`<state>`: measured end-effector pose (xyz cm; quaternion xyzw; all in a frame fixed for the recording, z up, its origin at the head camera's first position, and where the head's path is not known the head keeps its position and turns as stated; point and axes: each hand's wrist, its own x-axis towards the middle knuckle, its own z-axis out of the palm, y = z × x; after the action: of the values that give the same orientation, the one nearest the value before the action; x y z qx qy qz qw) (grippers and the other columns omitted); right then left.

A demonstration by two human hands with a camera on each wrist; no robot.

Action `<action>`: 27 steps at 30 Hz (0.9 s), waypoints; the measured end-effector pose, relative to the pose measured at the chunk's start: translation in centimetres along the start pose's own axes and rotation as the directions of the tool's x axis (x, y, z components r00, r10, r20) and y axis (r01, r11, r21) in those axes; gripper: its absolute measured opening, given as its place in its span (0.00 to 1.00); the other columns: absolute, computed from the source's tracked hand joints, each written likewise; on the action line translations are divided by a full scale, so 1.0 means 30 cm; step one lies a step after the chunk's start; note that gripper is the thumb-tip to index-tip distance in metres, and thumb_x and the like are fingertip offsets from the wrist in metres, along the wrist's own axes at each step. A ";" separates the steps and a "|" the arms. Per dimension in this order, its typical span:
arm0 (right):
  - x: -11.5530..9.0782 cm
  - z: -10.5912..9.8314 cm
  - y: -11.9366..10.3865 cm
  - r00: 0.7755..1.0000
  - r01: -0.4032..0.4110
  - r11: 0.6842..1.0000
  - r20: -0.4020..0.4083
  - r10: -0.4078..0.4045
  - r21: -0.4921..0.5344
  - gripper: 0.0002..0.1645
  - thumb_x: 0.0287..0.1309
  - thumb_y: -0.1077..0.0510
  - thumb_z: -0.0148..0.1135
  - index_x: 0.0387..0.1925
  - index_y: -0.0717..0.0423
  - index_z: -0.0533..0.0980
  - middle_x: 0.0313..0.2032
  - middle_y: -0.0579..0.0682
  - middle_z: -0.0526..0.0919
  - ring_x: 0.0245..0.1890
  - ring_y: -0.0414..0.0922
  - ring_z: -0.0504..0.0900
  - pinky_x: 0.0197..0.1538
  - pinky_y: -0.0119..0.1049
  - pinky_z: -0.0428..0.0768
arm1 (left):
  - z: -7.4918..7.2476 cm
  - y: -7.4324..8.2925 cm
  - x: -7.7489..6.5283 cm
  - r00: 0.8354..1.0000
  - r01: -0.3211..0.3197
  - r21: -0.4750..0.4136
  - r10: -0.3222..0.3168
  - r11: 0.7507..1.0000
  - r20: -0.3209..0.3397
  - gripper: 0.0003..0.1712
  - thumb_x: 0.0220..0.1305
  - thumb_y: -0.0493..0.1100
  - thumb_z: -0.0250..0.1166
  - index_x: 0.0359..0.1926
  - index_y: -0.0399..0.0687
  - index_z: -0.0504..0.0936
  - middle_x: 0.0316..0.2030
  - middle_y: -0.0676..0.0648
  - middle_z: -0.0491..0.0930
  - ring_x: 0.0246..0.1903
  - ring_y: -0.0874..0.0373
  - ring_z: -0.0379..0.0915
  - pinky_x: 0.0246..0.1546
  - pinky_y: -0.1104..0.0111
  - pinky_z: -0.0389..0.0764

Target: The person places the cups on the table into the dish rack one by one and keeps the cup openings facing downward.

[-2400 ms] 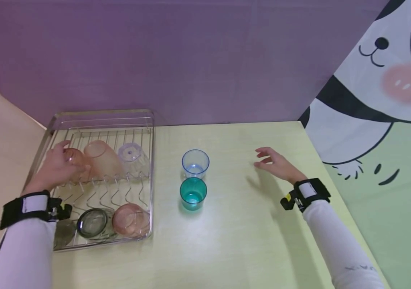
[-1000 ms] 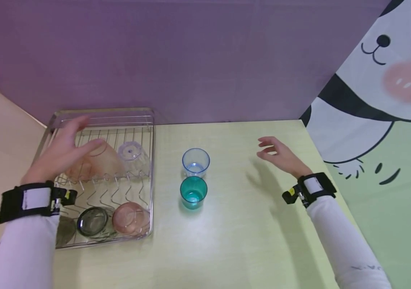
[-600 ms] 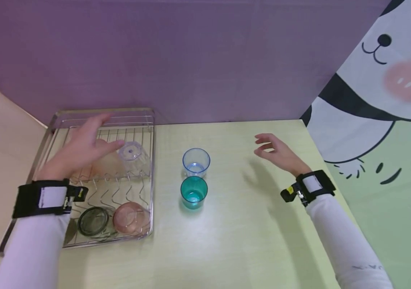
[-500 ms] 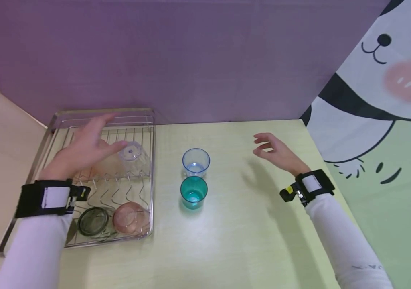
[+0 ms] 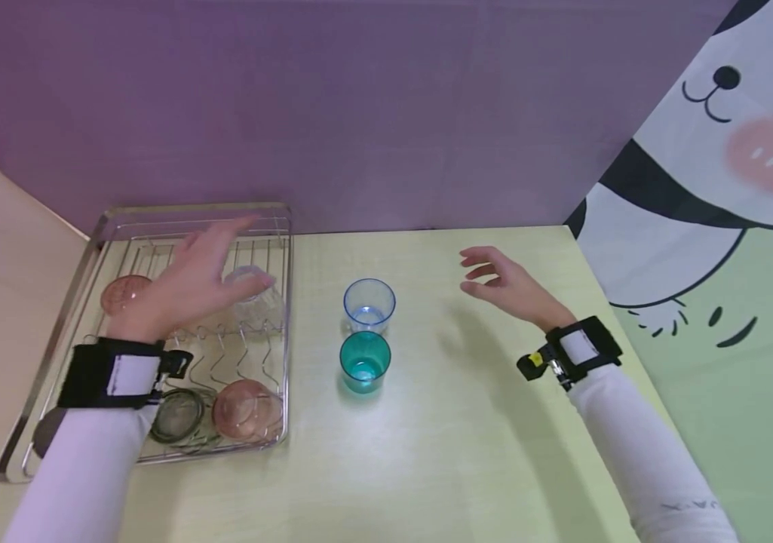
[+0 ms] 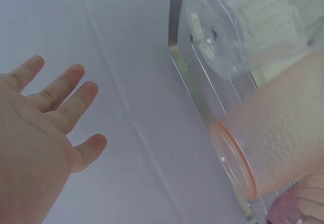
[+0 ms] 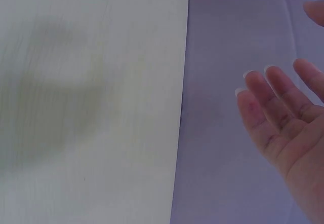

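Note:
In the head view my left hand (image 5: 192,283) hovers over the back row of a wire dish rack (image 5: 53,354), fingers spread and holding nothing. Its thumb passes in front of a clear glass (image 5: 260,305). An orange-pink tumbler (image 6: 276,127) leans in the rack in the left wrist view, mostly hidden by the hand in the head view. A reddish glass (image 5: 121,292) lies left of the hand. On the right, my right hand (image 5: 511,285) floats above the table with loosely bent fingers and holds nothing. A blue-rimmed glass (image 5: 369,302) and a teal glass (image 5: 365,363) stand upright mid-table.
The rack's front row holds a dark green-grey glass (image 5: 178,416), a pink glass (image 5: 246,411) and a greyish one (image 5: 47,431) partly behind my left sleeve. A purple cloth wall (image 5: 386,113) rises behind the table (image 5: 420,467); a panda-print cloth (image 5: 685,188) hangs at right.
My left hand has let go of the reddish glass in the back row, lifted, and moved right toward the clear glass. Lately my right hand has drifted slightly left.

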<state>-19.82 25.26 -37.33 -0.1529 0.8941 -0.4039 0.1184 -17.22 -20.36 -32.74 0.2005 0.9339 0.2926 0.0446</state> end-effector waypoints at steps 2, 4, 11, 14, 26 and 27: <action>0.003 0.009 -0.015 1.000 0.017 1.000 0.009 -0.017 -0.002 0.36 0.66 0.52 0.62 0.70 0.54 0.61 0.65 0.57 0.70 0.62 0.55 0.74 0.63 0.51 0.74 | 0.007 0.013 0.004 1.000 -0.004 0.029 0.004 1.000 0.004 0.52 0.65 0.66 0.60 0.79 0.55 0.44 0.78 0.41 0.49 0.76 0.39 0.43 0.73 0.36 0.35; 0.007 0.018 -0.029 0.999 0.031 0.999 0.018 -0.031 -0.011 0.35 0.65 0.52 0.62 0.70 0.53 0.62 0.64 0.57 0.72 0.62 0.54 0.74 0.63 0.51 0.75 | 0.011 0.025 0.007 1.000 -0.001 0.056 0.001 0.998 0.010 0.52 0.64 0.68 0.59 0.79 0.58 0.44 0.78 0.44 0.49 0.77 0.40 0.43 0.74 0.36 0.37; 0.042 0.056 -0.099 0.996 0.068 0.996 0.063 -0.065 -0.053 0.38 0.63 0.47 0.65 0.70 0.50 0.62 0.62 0.53 0.73 0.60 0.52 0.75 0.62 0.50 0.76 | 0.026 0.053 0.020 1.000 -0.012 0.096 0.010 0.995 0.023 0.51 0.63 0.69 0.59 0.78 0.61 0.46 0.78 0.48 0.50 0.77 0.43 0.45 0.70 0.32 0.45; 0.052 0.077 -0.137 0.993 0.085 0.994 0.088 -0.080 -0.063 0.39 0.62 0.46 0.66 0.69 0.50 0.63 0.62 0.52 0.73 0.60 0.52 0.75 0.62 0.50 0.77 | 0.044 0.063 0.035 0.998 -0.054 0.078 0.053 0.995 0.018 0.51 0.63 0.64 0.62 0.78 0.54 0.49 0.77 0.44 0.52 0.76 0.43 0.46 0.72 0.34 0.41; 0.053 0.194 -0.238 0.955 0.193 0.978 0.244 -0.170 -0.074 0.41 0.58 0.45 0.69 0.68 0.50 0.64 0.63 0.49 0.73 0.59 0.49 0.74 0.59 0.47 0.78 | 0.085 0.116 0.062 0.994 -0.108 0.075 0.106 0.991 0.033 0.50 0.63 0.61 0.64 0.77 0.50 0.50 0.76 0.42 0.55 0.75 0.42 0.47 0.72 0.36 0.39; 0.052 0.203 -0.244 0.951 0.202 0.976 0.254 -0.177 -0.075 0.41 0.57 0.45 0.69 0.68 0.50 0.64 0.63 0.48 0.73 0.59 0.48 0.74 0.59 0.47 0.78 | 0.086 0.120 0.064 0.994 -0.109 0.078 0.106 0.991 0.036 0.51 0.63 0.61 0.64 0.77 0.50 0.50 0.76 0.43 0.54 0.76 0.43 0.47 0.73 0.36 0.39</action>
<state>-17.91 15.92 -35.85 -0.2927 0.8728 -0.3462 0.1810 -17.20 -15.53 -32.79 0.2568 0.9319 0.2538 0.0357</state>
